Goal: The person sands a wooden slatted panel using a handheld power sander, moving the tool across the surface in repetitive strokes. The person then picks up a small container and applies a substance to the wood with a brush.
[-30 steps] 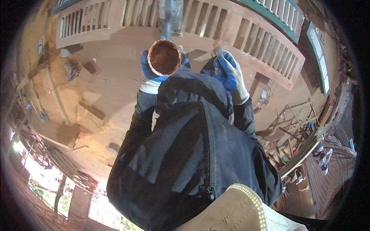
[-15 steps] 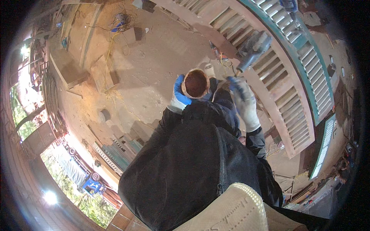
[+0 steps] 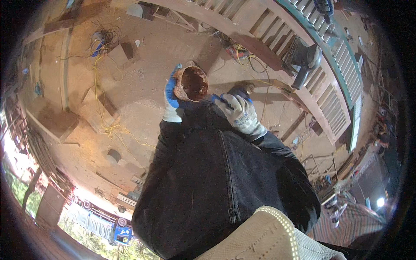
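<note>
My left hand [image 3: 172, 97], in a white and blue glove, is wrapped round the side of a crusted round pot [image 3: 178, 89]. The pot tilts so its mouth faces me, with reddish-brown stuff inside. To its right, my right hand [image 3: 237, 108] wears the same kind of glove. Its fingers are curled closed and point at the pot's lower right rim. What they hold, if anything, is too small to make out. Beyond that hand, a grey power tool [image 3: 308, 71] lies on a long slatted wooden shutter [image 3: 242, 41].
A green-edged slatted panel [image 3: 342, 86] lies beyond the shutter. Yellow cord [image 3: 102, 97] trails over the dirt floor at left, near wooden boxes [image 3: 54, 121]. More cables [image 3: 245, 56] lie beside the shutter. A blue truck [image 3: 122, 234] stands outside at lower left.
My right hand has come left and down from beside the power tool to the pot's rim. The pot in my left hand has shifted left, and the whole view has turned.
</note>
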`<state>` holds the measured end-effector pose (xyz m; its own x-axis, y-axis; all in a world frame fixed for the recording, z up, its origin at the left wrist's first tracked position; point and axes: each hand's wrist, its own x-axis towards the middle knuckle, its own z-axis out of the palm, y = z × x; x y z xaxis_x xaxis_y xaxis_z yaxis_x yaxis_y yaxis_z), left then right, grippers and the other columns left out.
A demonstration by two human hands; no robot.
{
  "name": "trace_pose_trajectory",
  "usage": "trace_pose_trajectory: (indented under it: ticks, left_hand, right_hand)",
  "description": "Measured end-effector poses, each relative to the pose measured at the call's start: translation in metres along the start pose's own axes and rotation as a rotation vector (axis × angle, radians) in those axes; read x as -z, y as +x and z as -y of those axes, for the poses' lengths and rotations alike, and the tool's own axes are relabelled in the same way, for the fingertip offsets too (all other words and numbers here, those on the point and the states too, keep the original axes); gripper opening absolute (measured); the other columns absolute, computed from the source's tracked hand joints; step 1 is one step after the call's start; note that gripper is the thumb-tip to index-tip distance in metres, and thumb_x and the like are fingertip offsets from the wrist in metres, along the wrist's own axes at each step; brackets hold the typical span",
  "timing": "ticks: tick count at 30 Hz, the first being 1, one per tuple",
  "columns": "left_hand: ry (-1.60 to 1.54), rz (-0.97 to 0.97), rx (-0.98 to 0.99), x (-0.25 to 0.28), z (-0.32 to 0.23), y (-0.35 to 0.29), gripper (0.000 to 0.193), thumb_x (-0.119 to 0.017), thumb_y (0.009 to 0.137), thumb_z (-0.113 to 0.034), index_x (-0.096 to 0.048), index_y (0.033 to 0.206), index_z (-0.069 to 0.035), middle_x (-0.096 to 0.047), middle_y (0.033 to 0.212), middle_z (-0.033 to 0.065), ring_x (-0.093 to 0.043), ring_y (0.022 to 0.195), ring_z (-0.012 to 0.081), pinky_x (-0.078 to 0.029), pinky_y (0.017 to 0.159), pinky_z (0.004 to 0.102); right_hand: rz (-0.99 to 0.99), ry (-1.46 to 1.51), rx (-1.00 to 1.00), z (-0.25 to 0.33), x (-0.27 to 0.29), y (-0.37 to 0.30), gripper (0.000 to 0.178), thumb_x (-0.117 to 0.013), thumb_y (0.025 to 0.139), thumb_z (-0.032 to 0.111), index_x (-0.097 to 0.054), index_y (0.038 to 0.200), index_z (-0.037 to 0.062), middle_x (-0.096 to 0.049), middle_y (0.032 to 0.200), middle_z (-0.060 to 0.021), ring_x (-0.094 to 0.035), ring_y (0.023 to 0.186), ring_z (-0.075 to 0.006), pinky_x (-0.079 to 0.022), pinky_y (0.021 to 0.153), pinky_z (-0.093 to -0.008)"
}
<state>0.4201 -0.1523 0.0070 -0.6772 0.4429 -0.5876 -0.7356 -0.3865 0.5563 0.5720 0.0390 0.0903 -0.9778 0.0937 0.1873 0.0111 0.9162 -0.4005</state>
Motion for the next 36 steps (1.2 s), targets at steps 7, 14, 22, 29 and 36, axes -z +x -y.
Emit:
trace_pose_trajectory:
  ticks: [7,14,22,29,36]
  left_hand:
    - [-0.741,0.307,0.398,0.028,-0.090,0.083,0.073,-0.057,0.083,-0.057,-0.043,0.142,-0.016,-0.043,0.145,0.0150,-0.040,0.132,0.0411,-0.026,0.111,0.0638]
    - [-0.421,0.545,0.387,-0.045,-0.124,0.124,0.075,-0.053,0.084,-0.064,-0.041,0.144,-0.021,-0.039,0.149,0.0119,-0.034,0.136,0.0412,-0.027,0.108,0.0659]
    - [-0.671,0.354,0.550,-0.063,-0.118,0.116,0.066,-0.052,0.086,-0.060,-0.047,0.139,-0.022,-0.047,0.143,0.0126,-0.039,0.133,0.0412,-0.030,0.105,0.0666]
    - [-0.289,0.325,0.500,-0.091,-0.130,0.152,0.063,-0.047,0.089,-0.059,-0.048,0.138,-0.020,-0.048,0.142,0.0134,-0.047,0.127,0.0403,-0.032,0.106,0.0648]
    - [0.107,0.623,0.463,-0.154,-0.147,0.217,0.071,-0.050,0.090,-0.047,-0.032,0.146,-0.007,-0.046,0.140,0.0210,-0.048,0.128,0.0356,-0.039,0.108,0.0500]
  right_hand:
    - [0.140,0.153,-0.448,0.020,0.018,0.050,0.029,-0.064,0.084,0.013,-0.065,0.113,0.0172,-0.063,0.103,-0.0097,-0.065,0.089,-0.0278,-0.055,0.070,-0.0375]
    - [-0.167,0.231,-0.686,-0.024,0.026,0.088,0.023,-0.059,0.090,0.015,-0.063,0.111,0.0079,-0.063,0.100,-0.0147,-0.063,0.089,-0.0367,-0.050,0.076,-0.0420]
    - [0.043,0.035,-0.706,-0.123,-0.085,0.080,0.021,-0.060,0.089,0.019,-0.065,0.110,0.0144,-0.053,0.135,-0.0106,-0.045,0.128,-0.0318,-0.045,0.096,-0.0419]
    - [-0.355,0.464,-0.842,-0.106,-0.019,0.170,0.023,-0.065,0.082,0.016,-0.068,0.103,0.0080,-0.065,0.103,-0.0138,-0.063,0.095,-0.0334,-0.050,0.082,-0.0400]
    - [-0.284,0.076,-0.375,-0.046,0.062,0.233,0.025,-0.070,0.076,0.021,-0.069,0.100,0.0136,-0.062,0.092,-0.0036,-0.061,0.084,-0.0230,-0.048,0.074,-0.0378]
